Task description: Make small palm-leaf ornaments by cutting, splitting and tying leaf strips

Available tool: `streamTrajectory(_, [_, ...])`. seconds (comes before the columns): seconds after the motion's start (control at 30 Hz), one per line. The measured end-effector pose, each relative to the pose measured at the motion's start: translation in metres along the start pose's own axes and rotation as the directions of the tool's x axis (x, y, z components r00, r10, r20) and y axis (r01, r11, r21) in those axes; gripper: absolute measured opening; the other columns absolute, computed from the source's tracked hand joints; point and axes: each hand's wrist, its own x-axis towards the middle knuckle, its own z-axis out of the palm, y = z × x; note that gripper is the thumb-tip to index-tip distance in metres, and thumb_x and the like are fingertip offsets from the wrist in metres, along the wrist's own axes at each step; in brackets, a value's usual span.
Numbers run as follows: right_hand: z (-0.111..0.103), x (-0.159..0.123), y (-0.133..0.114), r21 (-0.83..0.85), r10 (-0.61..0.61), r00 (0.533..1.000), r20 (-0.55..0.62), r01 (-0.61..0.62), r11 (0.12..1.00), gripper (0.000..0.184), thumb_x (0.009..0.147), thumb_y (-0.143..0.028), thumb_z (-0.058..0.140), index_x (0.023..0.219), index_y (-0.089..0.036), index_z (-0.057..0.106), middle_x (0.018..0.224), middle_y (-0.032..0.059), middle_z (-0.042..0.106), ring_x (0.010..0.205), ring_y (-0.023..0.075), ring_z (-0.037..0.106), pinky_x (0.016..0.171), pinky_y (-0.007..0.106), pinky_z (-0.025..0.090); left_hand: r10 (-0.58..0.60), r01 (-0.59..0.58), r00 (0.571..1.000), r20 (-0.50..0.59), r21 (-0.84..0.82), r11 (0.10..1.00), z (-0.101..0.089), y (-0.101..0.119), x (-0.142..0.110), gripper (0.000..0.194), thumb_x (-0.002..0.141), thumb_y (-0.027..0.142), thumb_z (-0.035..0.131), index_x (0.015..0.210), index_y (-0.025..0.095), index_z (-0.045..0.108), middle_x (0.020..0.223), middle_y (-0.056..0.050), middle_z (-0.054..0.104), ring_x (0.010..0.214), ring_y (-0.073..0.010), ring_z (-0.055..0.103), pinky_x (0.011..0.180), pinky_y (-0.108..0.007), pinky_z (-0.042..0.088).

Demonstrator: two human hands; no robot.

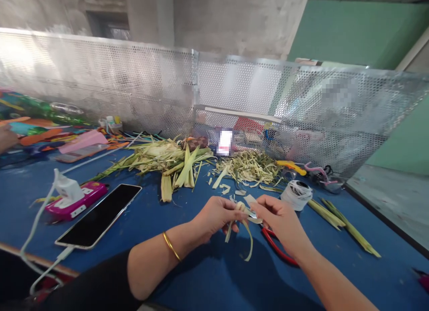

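My left hand (pixel 224 216) is closed in a pinch around a small knotted bundle of pale plant strips (pixel 240 206). Loose strip ends (pixel 250 244) dangle below its fingers. My right hand (pixel 276 216) is closed too, with thumb and forefinger on a pale flat strip (pixel 250 199) at the bundle's right side. Something shiny like metal shows between the hands; I cannot tell whether it is held. Red-handled scissors (pixel 279 250) lie under my right hand, their blades mostly hidden. Just beyond that hand stands a spool of white cord (pixel 296 195).
Leaf husks (pixel 154 157) and shredded strips (pixel 253 168) are heaped behind my hands. Stalks (pixel 355 230) lie to the right. At left are a phone (pixel 100 215) on a cable and a magenta power strip (pixel 78 201). Another person's hand (pixel 7 136) shows far left. A perforated metal screen (pixel 140 87) borders the table.
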Motion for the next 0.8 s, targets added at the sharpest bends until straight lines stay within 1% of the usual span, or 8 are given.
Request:
streamTrajectory(0.1, [-0.0019, 0.0010, 0.0040, -0.191, -0.092, 0.994, 0.062, 0.102, 0.976, 0.026, 0.073, -0.035, 0.059, 0.056, -0.019, 0.048, 0.057, -0.0038, 0.041, 0.054, 0.0107, 0.037, 0.051, 0.024, 0.029, 0.009, -0.008, 0.998, -0.054, 0.023, 1.000, 0.0004, -0.0015, 0.0013, 0.017, 0.065, 0.029, 0.070, 0.065, 0.012, 0.069, 0.047, 0.001, 0.055, 0.042, -0.0077, 0.049, 0.039, -0.018, 0.032])
streamTrajectory(0.2, [-0.0021, 0.0018, 0.0072, -0.270, -0.119, 0.987, 0.109, 0.145, 0.952, 0.025, 0.073, -0.029, 0.054, 0.054, -0.020, 0.041, 0.060, -0.0034, 0.039, 0.057, 0.0115, 0.038, 0.053, 0.025, 0.030, 0.017, -0.012, 0.996, -0.085, 0.057, 0.998, 0.0006, -0.0026, 0.0022, 0.014, 0.067, 0.025, 0.068, 0.067, 0.012, 0.069, 0.046, 0.002, 0.055, 0.041, -0.0075, 0.048, 0.039, -0.017, 0.032])
streamTrajectory(0.3, [-0.0009, 0.0023, 0.0077, -0.305, -0.120, 0.987, 0.104, 0.147, 0.941, 0.024, 0.074, -0.028, 0.051, 0.054, -0.020, 0.039, 0.060, -0.0033, 0.039, 0.057, 0.0119, 0.038, 0.052, 0.025, 0.031, 0.034, -0.027, 0.996, -0.086, 0.085, 0.996, 0.0009, -0.0031, 0.0021, 0.013, 0.067, 0.024, 0.068, 0.067, 0.012, 0.069, 0.045, 0.002, 0.054, 0.040, -0.0074, 0.048, 0.038, -0.017, 0.032])
streamTrajectory(0.4, [0.0003, 0.0015, 0.0062, -0.347, -0.149, 0.984, 0.094, 0.173, 0.922, 0.022, 0.074, -0.026, 0.050, 0.055, -0.020, 0.040, 0.060, -0.0029, 0.040, 0.057, 0.0120, 0.039, 0.052, 0.025, 0.031, 0.043, -0.034, 0.996, -0.083, 0.103, 0.994, 0.0009, -0.0043, 0.0021, 0.013, 0.067, 0.025, 0.069, 0.069, 0.012, 0.069, 0.045, 0.003, 0.054, 0.041, -0.0080, 0.049, 0.038, -0.017, 0.033])
streamTrajectory(0.57, [0.0006, -0.0010, 0.0046, -0.389, -0.180, 0.976, 0.119, 0.212, 0.896, 0.021, 0.075, -0.026, 0.051, 0.056, -0.020, 0.042, 0.065, -0.0020, 0.042, 0.057, 0.0119, 0.041, 0.051, 0.024, 0.031, 0.071, -0.062, 0.996, -0.052, 0.159, 0.985, -0.0007, -0.0082, 0.0037, 0.015, 0.067, 0.027, 0.069, 0.073, 0.013, 0.071, 0.049, 0.002, 0.057, 0.041, -0.0078, 0.049, 0.037, -0.017, 0.033])
streamTrajectory(0.7, [-0.0008, -0.0002, 0.0049, -0.379, -0.171, 0.976, 0.135, 0.210, 0.901, 0.026, 0.078, -0.030, 0.051, 0.056, -0.020, 0.042, 0.063, -0.0019, 0.044, 0.059, 0.0128, 0.043, 0.053, 0.025, 0.034, 0.070, -0.062, 0.997, -0.037, 0.187, 0.980, -0.0010, -0.0101, 0.0039, 0.016, 0.066, 0.027, 0.070, 0.074, 0.013, 0.071, 0.051, 0.002, 0.058, 0.041, -0.0074, 0.050, 0.038, -0.017, 0.033])
streamTrajectory(0.8, [-0.0004, 0.0014, 0.0048, -0.374, -0.142, 0.978, 0.150, 0.189, 0.908, 0.026, 0.078, -0.032, 0.052, 0.055, -0.020, 0.044, 0.061, -0.0024, 0.044, 0.059, 0.0129, 0.043, 0.054, 0.025, 0.035, 0.098, -0.088, 0.995, -0.029, 0.240, 0.967, -0.0003, -0.0102, 0.0028, 0.016, 0.067, 0.027, 0.069, 0.075, 0.014, 0.070, 0.049, 0.003, 0.058, 0.039, -0.0060, 0.047, 0.038, -0.016, 0.034])
